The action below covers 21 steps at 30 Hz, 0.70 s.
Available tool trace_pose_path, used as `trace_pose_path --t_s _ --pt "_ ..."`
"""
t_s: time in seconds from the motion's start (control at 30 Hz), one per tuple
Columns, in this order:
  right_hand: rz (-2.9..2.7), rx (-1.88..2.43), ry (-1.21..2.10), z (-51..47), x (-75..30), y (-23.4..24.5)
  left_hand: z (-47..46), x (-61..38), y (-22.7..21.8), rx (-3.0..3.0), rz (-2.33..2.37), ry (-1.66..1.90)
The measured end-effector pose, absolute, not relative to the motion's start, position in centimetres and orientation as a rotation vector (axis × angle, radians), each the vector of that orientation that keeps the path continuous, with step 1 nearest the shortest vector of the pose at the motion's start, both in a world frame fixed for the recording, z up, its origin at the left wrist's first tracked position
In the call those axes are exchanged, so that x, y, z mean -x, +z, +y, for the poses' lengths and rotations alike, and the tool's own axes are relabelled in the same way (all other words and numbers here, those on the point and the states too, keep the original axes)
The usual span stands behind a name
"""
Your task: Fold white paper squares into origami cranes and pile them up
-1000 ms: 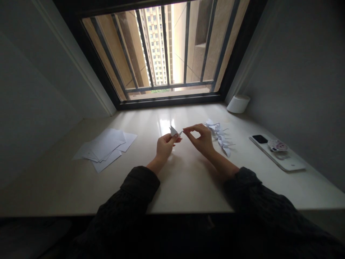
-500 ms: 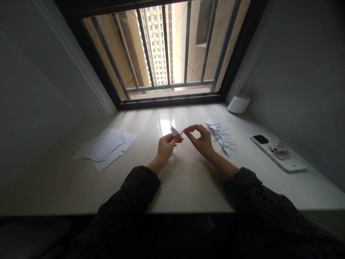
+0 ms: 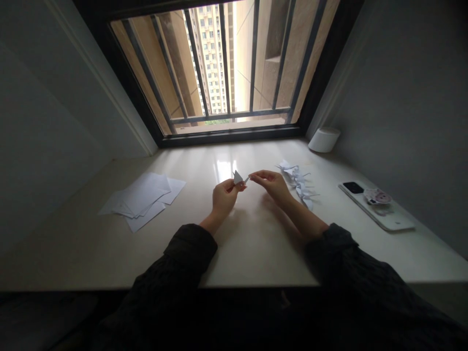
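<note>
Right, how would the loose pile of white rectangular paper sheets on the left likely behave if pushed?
The paper pile would probably fan apart, since its sheets overlap unevenly. They look thin, so each is likely light and floppy. The glossy, pale tabletop may let them slip.

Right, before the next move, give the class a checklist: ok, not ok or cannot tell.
1. Left hand holding the small, pointed, white folded-paper piece: ok.
2. Right hand pinching its thin tip: cannot tell, too small.
3. White folded-paper figures fully visible: not ok, right forearm partly hides them.
4. Flat white paper sheets lying apart from both hands: ok.
5. White rectangular phone clear of hands: ok.
</note>
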State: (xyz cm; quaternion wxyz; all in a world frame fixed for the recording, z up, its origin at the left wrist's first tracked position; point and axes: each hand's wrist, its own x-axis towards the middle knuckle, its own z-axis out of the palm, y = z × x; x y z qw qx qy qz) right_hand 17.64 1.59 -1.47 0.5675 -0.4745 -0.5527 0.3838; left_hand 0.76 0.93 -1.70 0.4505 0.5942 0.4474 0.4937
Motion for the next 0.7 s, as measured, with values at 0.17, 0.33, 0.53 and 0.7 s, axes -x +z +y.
trace_pose_path --t_s 0.17,0.33,0.53,0.7 --pt "-1.281 1.097 0.989 1.72 -17.78 -1.83 0.97 -0.67 -1.69 -1.471 1.118 1.211" --pt "-1.278 1.071 0.963 1.66 -17.53 -1.82 0.91 -0.72 -1.55 -1.464 1.122 1.201" --pt "-1.265 1.087 0.936 1.24 -17.17 -1.46 0.9 -0.75 -1.49 -1.476 1.144 1.196" --pt "-1.238 1.096 0.961 1.17 -17.11 -1.41 0.96 -0.74 -1.54 -1.456 1.163 1.194"
